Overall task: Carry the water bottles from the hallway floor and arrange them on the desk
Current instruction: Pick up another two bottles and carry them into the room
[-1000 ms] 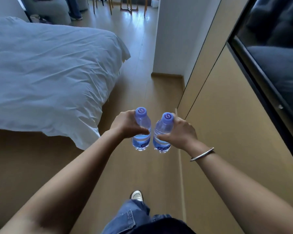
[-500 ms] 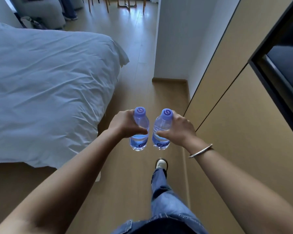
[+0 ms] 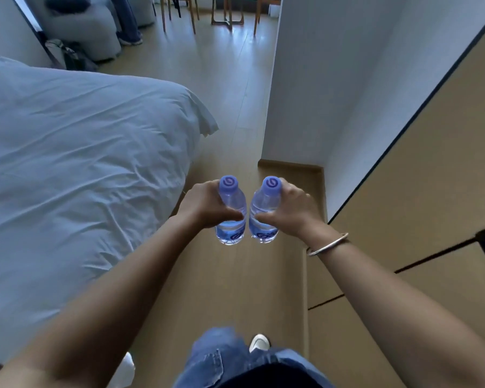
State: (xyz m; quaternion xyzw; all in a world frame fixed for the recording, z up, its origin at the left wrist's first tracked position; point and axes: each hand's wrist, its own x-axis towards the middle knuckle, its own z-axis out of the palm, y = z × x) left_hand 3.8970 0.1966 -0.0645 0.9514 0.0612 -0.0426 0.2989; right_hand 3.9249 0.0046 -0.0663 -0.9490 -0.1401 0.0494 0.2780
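I hold two small clear water bottles with purple caps upright in front of me, side by side above the wooden floor. My left hand (image 3: 206,204) grips the left bottle (image 3: 231,211) around its middle. Around the right bottle (image 3: 265,212) my right hand (image 3: 287,210) is wrapped the same way, a silver bangle on that wrist. The bottles almost touch. No desk top is in view.
A bed with a white duvet (image 3: 81,169) fills the left side. Tan cabinet fronts (image 3: 403,197) line the right, and a white wall corner (image 3: 294,107) juts out ahead. Wooden chair and table legs (image 3: 224,12) and a grey armchair (image 3: 87,26) stand at the far end.
I have walked forward along the passage between bed and cabinets; the far room has come into view. Both bottles stay held in the same grip in front of me.
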